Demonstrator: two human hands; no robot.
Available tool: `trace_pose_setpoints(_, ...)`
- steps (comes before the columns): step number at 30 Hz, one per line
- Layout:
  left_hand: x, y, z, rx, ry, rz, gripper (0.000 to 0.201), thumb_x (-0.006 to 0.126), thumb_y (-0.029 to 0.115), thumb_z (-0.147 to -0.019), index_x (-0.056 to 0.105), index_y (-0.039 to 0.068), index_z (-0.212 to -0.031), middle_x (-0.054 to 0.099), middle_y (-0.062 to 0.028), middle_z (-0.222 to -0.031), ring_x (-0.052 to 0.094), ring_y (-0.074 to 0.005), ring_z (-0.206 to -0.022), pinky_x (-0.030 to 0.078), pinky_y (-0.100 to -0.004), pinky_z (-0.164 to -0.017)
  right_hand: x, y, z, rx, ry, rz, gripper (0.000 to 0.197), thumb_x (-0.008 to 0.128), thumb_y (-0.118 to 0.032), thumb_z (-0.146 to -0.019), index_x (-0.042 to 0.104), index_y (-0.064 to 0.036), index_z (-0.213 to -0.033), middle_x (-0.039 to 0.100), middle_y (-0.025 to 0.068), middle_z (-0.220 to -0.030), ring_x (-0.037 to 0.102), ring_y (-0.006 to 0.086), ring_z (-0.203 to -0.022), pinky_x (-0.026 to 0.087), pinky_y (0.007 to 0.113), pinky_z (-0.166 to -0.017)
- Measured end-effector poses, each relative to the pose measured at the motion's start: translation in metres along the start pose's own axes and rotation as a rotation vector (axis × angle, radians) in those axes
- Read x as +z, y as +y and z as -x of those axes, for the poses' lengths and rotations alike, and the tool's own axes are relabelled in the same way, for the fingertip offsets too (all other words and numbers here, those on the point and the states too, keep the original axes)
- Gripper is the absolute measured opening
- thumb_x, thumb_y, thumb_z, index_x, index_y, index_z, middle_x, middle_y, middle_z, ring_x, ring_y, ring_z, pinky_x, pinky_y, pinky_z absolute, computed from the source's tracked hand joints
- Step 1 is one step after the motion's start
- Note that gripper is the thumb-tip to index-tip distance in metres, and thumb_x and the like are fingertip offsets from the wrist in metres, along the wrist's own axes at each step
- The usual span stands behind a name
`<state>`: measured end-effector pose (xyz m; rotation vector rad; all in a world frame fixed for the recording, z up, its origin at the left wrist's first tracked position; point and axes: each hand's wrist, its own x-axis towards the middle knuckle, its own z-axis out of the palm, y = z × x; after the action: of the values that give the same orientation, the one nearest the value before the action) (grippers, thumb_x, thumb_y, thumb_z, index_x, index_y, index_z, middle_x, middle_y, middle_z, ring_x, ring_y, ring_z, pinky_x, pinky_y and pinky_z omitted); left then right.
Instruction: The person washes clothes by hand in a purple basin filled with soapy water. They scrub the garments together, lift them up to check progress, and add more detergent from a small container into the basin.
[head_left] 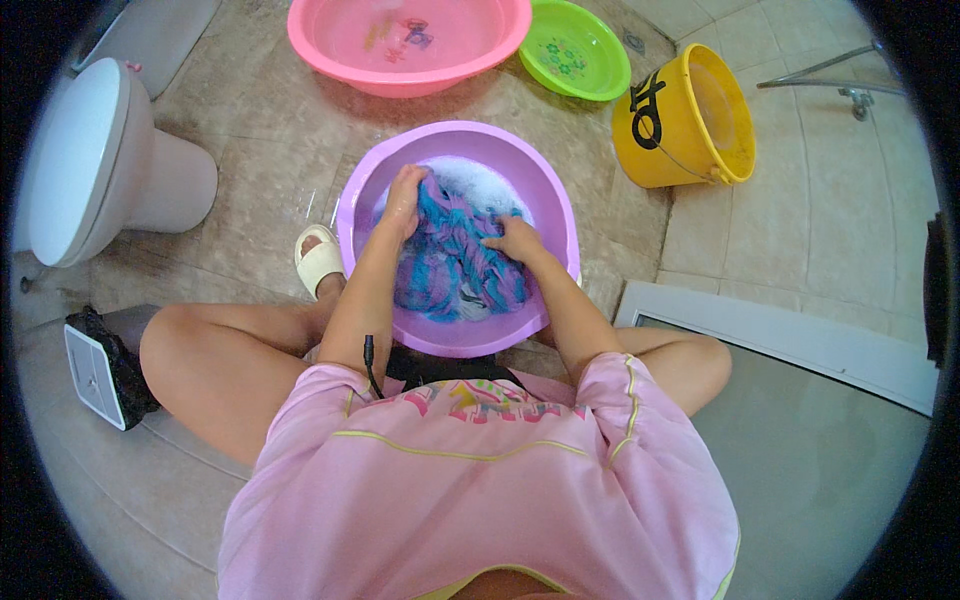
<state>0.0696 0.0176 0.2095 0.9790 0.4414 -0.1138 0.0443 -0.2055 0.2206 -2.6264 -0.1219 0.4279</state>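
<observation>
A purple basin [455, 340] stands on the floor in front of me, between my legs. In it a wet blue-and-purple striped cloth [455, 245] lies bunched in sudsy water [478, 183]. At the basin's far left, my left hand [405, 200] is closed on a raised edge of the cloth. My right hand [519, 241] grips the cloth's right side, thumb pointing left; some fingertips are hidden among the folds.
Beyond the basin stand a pink tub [400, 85] and a green basin [608, 88]. A yellow bucket [650, 150] is at the far right. A white toilet [180, 180] and a black-lined bin [115, 370] are to my left; a glass panel [780, 450] is to my right.
</observation>
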Motion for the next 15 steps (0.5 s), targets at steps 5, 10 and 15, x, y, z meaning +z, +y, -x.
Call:
trace_pose_setpoints(5,0.028,0.076,0.024,-0.23,-0.349,0.306,0.015,0.052,0.014,-0.078,0.056,0.004,-0.088,0.059,-0.0066,-0.085,0.056,-0.0149,-0.078,0.046,-0.0295,-0.074,-0.015,0.007,-0.011,-0.145,-0.132,-0.113,0.029,0.07,-0.024,-0.066,0.055,-0.0041,-0.081,0.057,0.0176,-0.096,0.053,0.0286,-0.093,0.042,0.035,-0.079)
trace_pose_setpoints(10,0.011,0.064,0.01,-0.153,-0.318,0.219,0.026,0.057,0.013,-0.078,0.052,0.003,-0.101,0.058,-0.0077,-0.094,0.056,-0.0184,-0.084,0.046,-0.0311,-0.077,-0.02,0.017,-0.015,-0.135,0.194,-0.86,0.015,0.061,-0.016,-0.074,0.049,-0.0069,-0.075,0.054,0.0066,-0.087,0.049,0.0173,-0.082,0.038,0.029,-0.075)
trace_pose_setpoints(15,0.008,-0.026,-0.034,-0.103,-0.013,-0.261,0.05,0.06,0.022,-0.078,0.039,-0.003,-0.116,0.05,-0.0127,-0.109,0.049,-0.0238,-0.103,0.041,-0.0354,-0.085,0.003,0.002,-0.052,0.206,0.529,-0.729,0.016,0.055,-0.016,-0.079,0.046,-0.0032,-0.079,0.05,0.0083,-0.078,0.05,0.0196,-0.076,0.04,0.032,-0.067)
